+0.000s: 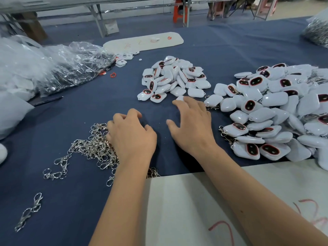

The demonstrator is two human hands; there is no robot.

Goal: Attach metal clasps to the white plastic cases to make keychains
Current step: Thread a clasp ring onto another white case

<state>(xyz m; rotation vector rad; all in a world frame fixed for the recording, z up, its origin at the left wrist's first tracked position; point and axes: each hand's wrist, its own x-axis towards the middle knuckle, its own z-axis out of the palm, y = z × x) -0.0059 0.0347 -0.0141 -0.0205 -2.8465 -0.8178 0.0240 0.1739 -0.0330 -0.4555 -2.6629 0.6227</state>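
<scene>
Your left hand (130,134) curls into silver metal clasps (92,150); your right hand (192,125), fingers spread, touches a glossy white case (180,98) beside it.

My left hand (130,134) palm down, fingers curled at the near edge of the clasp heap (95,148), my right hand (192,124) just right of that heap, fingers spread and relaxed (thumb pointing back toward it), both forearms bare.
</scene>
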